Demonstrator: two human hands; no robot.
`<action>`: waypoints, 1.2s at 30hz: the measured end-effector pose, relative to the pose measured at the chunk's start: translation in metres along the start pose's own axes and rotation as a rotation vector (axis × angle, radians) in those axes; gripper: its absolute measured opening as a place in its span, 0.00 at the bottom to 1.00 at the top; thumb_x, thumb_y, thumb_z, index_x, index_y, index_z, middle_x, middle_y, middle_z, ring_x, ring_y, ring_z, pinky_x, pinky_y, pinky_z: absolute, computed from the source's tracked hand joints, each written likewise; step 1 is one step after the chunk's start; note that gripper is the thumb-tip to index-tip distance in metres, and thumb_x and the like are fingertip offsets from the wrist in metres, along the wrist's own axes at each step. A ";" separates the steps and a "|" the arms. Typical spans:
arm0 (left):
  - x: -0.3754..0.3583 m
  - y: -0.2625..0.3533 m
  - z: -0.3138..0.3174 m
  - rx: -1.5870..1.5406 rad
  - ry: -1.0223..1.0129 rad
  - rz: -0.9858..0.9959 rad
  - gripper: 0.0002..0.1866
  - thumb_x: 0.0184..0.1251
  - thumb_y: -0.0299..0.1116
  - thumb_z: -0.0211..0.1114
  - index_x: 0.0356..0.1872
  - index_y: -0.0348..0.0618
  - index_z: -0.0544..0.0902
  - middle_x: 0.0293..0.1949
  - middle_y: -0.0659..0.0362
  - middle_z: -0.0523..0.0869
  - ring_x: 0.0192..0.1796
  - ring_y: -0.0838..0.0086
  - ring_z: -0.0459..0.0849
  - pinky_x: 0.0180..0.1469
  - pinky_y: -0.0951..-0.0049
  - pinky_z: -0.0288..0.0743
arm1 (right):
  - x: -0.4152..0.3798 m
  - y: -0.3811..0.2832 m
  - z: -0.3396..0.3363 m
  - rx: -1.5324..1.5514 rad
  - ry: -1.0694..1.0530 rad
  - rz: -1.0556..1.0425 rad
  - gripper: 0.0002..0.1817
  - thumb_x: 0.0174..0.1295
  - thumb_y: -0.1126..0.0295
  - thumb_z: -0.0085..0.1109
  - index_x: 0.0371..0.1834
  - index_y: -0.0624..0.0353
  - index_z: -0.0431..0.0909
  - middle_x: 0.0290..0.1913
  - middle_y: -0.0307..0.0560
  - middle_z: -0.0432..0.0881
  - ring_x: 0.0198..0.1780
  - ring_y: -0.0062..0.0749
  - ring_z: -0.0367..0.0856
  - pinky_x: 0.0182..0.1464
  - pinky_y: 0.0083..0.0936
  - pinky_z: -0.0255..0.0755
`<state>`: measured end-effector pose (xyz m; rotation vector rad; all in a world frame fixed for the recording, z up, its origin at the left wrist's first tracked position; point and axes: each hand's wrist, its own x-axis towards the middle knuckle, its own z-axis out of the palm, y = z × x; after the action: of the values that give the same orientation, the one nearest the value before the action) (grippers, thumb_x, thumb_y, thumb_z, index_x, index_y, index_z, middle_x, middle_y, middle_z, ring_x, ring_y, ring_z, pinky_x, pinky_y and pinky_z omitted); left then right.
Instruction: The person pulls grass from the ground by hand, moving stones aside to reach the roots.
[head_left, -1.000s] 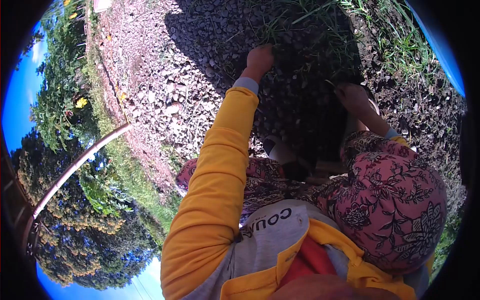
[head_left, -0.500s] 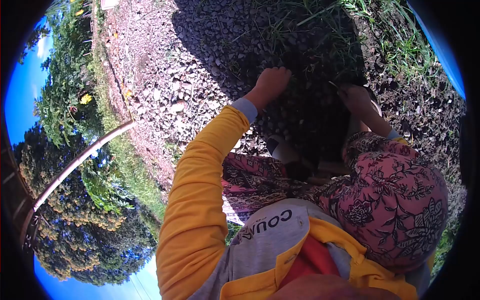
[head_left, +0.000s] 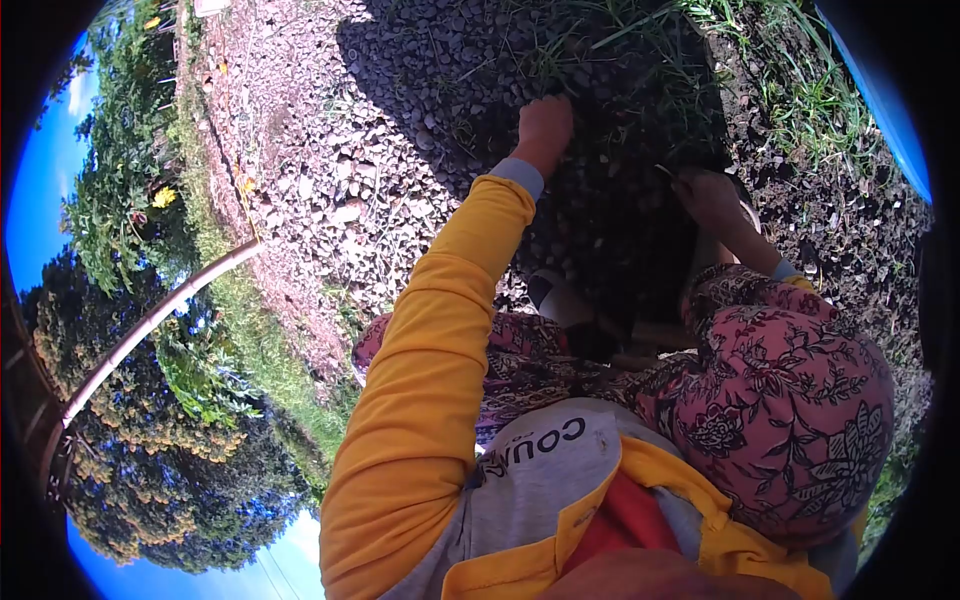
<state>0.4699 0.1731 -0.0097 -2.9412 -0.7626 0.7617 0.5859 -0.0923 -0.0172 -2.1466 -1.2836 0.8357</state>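
Observation:
My left hand (head_left: 546, 128), at the end of a yellow sleeve, reaches forward over shaded gravel. Its fingers are closed right at the base of a grass tuft (head_left: 548, 68); whatever they may hold is hidden. My right hand (head_left: 712, 203) is lower, close in front of my right knee, with fingers closed. A thin pale stick-like piece (head_left: 664, 170) pokes out from its fingertips, its kind too small to name. Between the hands lies dark, stony ground (head_left: 625, 210). Both hands are in shadow.
Sunlit gravel (head_left: 345, 190) spreads to the left, with a curved pole (head_left: 165, 315) and trees (head_left: 150, 400) beyond. Grass (head_left: 815, 105) grows on the soil at right, beside a blue edge (head_left: 880, 100). My patterned trouser legs (head_left: 790, 410) are bent close below the hands.
My left hand has moved forward, away from my body, to the grass tuft, and its arm has stretched out. My right hand has stayed almost in place with the pale piece.

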 end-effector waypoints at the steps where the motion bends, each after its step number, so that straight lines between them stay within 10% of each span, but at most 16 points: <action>1: 0.001 -0.003 -0.002 -0.019 -0.022 0.027 0.10 0.57 0.32 0.52 0.38 0.42 0.76 0.36 0.52 0.81 0.40 0.59 0.82 0.38 0.62 0.76 | 0.000 0.000 0.000 -0.001 0.005 -0.001 0.12 0.56 0.60 0.51 0.33 0.57 0.77 0.30 0.54 0.79 0.36 0.49 0.78 0.41 0.41 0.70; 14: -0.032 -0.002 -0.004 -0.098 -0.143 0.161 0.10 0.57 0.29 0.49 0.38 0.40 0.74 0.36 0.48 0.80 0.39 0.56 0.81 0.38 0.60 0.76 | 0.000 -0.001 0.000 0.022 0.012 0.006 0.11 0.56 0.61 0.52 0.33 0.57 0.76 0.32 0.53 0.79 0.38 0.49 0.77 0.42 0.41 0.70; 19: -0.093 0.011 -0.002 -0.010 -0.186 0.582 0.08 0.55 0.30 0.52 0.36 0.41 0.73 0.33 0.53 0.79 0.36 0.61 0.82 0.35 0.64 0.76 | 0.000 0.002 0.001 0.034 0.025 -0.006 0.11 0.56 0.61 0.52 0.32 0.58 0.76 0.32 0.53 0.79 0.37 0.49 0.78 0.41 0.41 0.70; 28: -0.032 -0.018 -0.007 0.035 0.037 0.184 0.08 0.57 0.31 0.51 0.36 0.41 0.72 0.34 0.52 0.80 0.35 0.62 0.82 0.33 0.64 0.76 | 0.000 0.003 0.003 0.019 0.044 -0.019 0.11 0.56 0.62 0.52 0.32 0.58 0.76 0.31 0.52 0.79 0.36 0.48 0.78 0.40 0.41 0.70; 36: -0.065 0.018 -0.004 -0.001 -0.495 0.485 0.10 0.55 0.29 0.52 0.38 0.38 0.75 0.32 0.49 0.83 0.37 0.57 0.83 0.36 0.59 0.76 | -0.004 0.004 0.011 -0.295 -0.150 -0.382 0.08 0.49 0.65 0.55 0.32 0.52 0.78 0.32 0.44 0.79 0.38 0.40 0.78 0.41 0.34 0.70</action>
<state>0.4302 0.1276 0.0213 -2.9900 -0.0237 1.5499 0.5792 -0.0961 -0.0264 -1.9769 -1.9208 0.6882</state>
